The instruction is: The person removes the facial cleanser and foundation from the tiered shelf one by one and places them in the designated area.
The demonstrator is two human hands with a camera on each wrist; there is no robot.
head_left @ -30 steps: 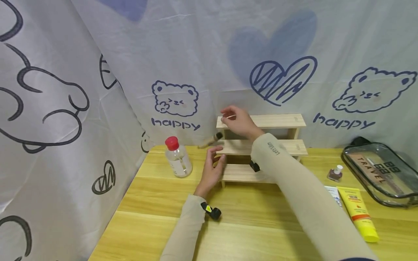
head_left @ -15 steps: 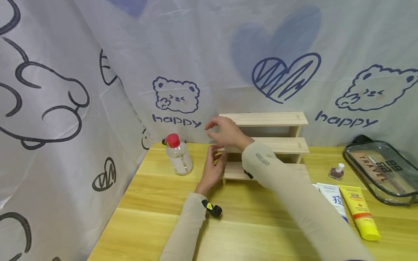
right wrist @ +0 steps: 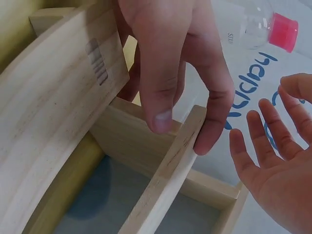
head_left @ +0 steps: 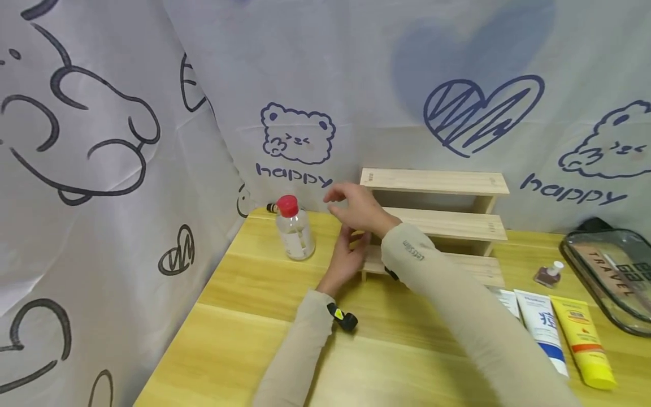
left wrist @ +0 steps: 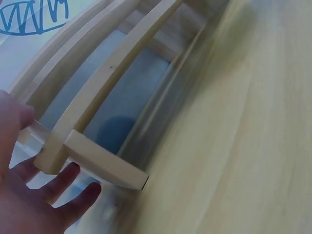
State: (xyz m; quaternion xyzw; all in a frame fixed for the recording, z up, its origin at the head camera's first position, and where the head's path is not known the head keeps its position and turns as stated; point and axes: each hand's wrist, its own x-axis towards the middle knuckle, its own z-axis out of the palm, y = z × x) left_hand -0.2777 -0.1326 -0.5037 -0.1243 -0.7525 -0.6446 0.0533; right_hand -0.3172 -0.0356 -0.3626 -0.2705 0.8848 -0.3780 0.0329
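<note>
A three-tier wooden shelf (head_left: 447, 223) stands against the backdrop; its left end fills the wrist views (left wrist: 97, 112) (right wrist: 63, 112). My right hand (head_left: 356, 206) (right wrist: 183, 129) hovers at that left end, fingers bent down, with fingertips (right wrist: 207, 139) touching the end of a slat and holding nothing. Just below it, my left hand (head_left: 351, 257) (left wrist: 46, 195) (right wrist: 270, 151) is beside the shelf's lower left corner, palm open and fingers spread, apart from the wood. A clear bottle with a red cap (head_left: 295, 232) (right wrist: 265, 24) stands to the left of both hands.
The yellow wooden table (head_left: 264, 316) ends at printed cloth walls on the left and back. A dark brush end (head_left: 273, 207) peeks from behind the bottle. To the right lie a nail polish bottle (head_left: 548, 274), a white tube (head_left: 543, 328), a yellow tube (head_left: 585, 342) and a clear travel bag (head_left: 615, 271).
My right hand came down from the top tier to the shelf's left end and no longer holds the thin stick. The brush now lies behind the bottle. The head view swung left.
</note>
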